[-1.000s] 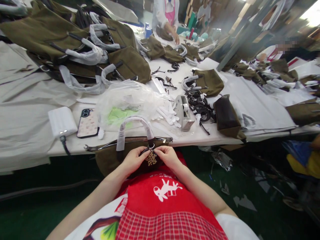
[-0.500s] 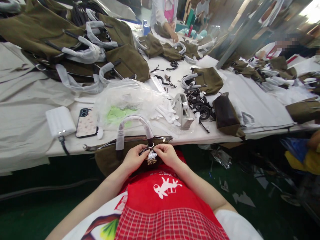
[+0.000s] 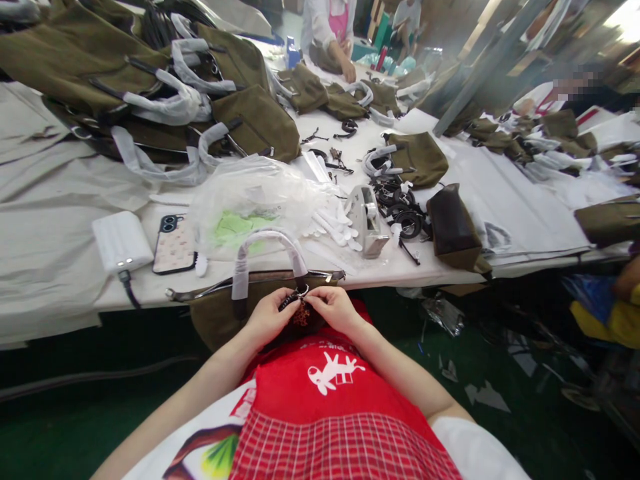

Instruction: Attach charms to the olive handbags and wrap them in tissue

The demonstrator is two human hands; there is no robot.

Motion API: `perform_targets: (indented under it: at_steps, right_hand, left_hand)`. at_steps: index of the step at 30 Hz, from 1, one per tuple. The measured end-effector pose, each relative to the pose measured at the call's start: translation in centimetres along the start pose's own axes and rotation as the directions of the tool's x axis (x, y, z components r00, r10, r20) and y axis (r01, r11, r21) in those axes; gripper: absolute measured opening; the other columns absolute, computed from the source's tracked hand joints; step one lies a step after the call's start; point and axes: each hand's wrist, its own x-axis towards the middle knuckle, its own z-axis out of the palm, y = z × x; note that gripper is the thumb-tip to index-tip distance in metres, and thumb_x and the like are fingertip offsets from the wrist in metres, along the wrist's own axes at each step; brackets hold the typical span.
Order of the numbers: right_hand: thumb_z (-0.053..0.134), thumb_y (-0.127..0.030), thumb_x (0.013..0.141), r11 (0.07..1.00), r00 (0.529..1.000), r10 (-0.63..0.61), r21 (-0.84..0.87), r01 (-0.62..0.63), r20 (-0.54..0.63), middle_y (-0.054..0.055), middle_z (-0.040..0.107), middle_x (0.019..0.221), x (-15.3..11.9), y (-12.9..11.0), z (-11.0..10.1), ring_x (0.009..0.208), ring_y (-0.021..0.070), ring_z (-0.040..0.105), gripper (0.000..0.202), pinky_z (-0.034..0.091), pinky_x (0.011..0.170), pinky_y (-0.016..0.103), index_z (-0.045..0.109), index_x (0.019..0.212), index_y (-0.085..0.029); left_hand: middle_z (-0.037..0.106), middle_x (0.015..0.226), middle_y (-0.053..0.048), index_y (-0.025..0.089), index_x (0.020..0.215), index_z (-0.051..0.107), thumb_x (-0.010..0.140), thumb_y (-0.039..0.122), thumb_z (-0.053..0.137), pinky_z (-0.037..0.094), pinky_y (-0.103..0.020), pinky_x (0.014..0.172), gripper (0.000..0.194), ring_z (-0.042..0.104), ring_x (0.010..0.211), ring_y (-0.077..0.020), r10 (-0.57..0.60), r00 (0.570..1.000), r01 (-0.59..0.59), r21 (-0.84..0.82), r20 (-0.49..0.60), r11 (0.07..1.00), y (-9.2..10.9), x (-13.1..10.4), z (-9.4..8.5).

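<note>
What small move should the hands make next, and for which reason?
Perhaps steady the silver metal ring with the right hand: its fingertips are close, the left hand seems to pinch the black ribbed cord, and a small orange-brown charm hangs below and could swing.

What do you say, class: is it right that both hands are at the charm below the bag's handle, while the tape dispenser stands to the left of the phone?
Not quite: in the head view, the tape dispenser stands to the right of the phone. The left hand and right hand are indeed at the charm below the handle of the bag.
</note>
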Motion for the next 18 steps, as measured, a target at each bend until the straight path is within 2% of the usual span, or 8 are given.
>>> perform_targets:
  at_steps: [2,5,8,10,13,18]
  right_hand:
    - [0.058,-0.026,0.086,0.991,0.998,-0.052,-0.125,0.048,-0.026,0.003,0.075,0.078,-0.2,-0.1,0.0,0.070,0.0168,0.066,0.019,0.048,0.067,0.025,0.075,0.083,-0.018]
    - [0.057,-0.023,0.088,0.935,0.989,-0.142,-0.334,0.123,-0.032,0.003,0.075,0.083,-0.6,-0.6,0.1,0.075,0.0169,0.067,0.018,0.047,0.071,0.025,0.075,0.086,-0.021]
    - [0.057,-0.024,0.090,0.869,0.979,-0.203,-0.464,0.171,-0.020,0.004,0.075,0.088,-0.9,-1.1,0.1,0.081,0.0176,0.068,0.018,0.047,0.076,0.026,0.075,0.089,-0.022]
    - [0.057,-0.025,0.090,0.849,0.978,-0.209,-0.500,0.173,-0.016,0.005,0.075,0.090,-0.9,-1.1,0.2,0.083,0.0180,0.068,0.018,0.047,0.078,0.026,0.075,0.090,-0.021]
    - [0.058,-0.026,0.090,0.885,0.990,-0.140,-0.452,0.116,-0.021,0.004,0.076,0.088,-0.7,-0.8,0.3,0.081,0.0182,0.069,0.018,0.047,0.075,0.026,0.076,0.089,-0.022]
    - [0.058,-0.032,0.090,0.978,0.999,0.031,-0.207,-0.033,-0.011,0.002,0.076,0.082,-0.4,0.2,0.5,0.072,0.0179,0.068,0.022,0.048,0.065,0.025,0.077,0.088,-0.021]
  left_hand:
    - [0.064,0.060,0.003,0.017,0.093,0.064,0.073,0.044,0.064,0.039,-0.025,0.049,0.033,0.053,0.048,-0.0134,-0.054,0.999,0.054,-0.109,0.007,0.993,0.0,0.0,0.0]
    - [0.069,0.070,0.000,0.017,0.093,0.061,0.065,0.041,0.072,0.046,-0.026,0.055,0.038,0.061,0.057,-0.0154,-0.110,0.993,0.115,-0.234,0.033,0.965,0.0,0.1,0.1]
    - [0.072,0.074,-0.002,0.017,0.091,0.060,0.060,0.037,0.077,0.050,-0.029,0.065,0.040,0.066,0.069,-0.0189,-0.116,0.993,0.118,-0.229,0.024,0.966,0.0,0.3,0.1]
    - [0.072,0.073,-0.001,0.018,0.090,0.060,0.060,0.037,0.076,0.050,-0.029,0.065,0.038,0.067,0.069,-0.0190,-0.110,0.994,0.111,-0.178,0.013,0.978,-0.1,0.3,0.1]
    - [0.073,0.073,-0.001,0.018,0.090,0.060,0.062,0.038,0.074,0.050,-0.029,0.064,0.037,0.067,0.069,-0.0197,-0.091,0.996,0.092,-0.121,0.015,0.988,-0.1,0.4,0.2]
    - [0.074,0.076,-0.002,0.018,0.092,0.061,0.064,0.038,0.073,0.051,-0.031,0.066,0.036,0.068,0.071,-0.0219,-0.069,0.998,0.069,-0.025,0.007,0.997,-0.3,0.4,0.1]
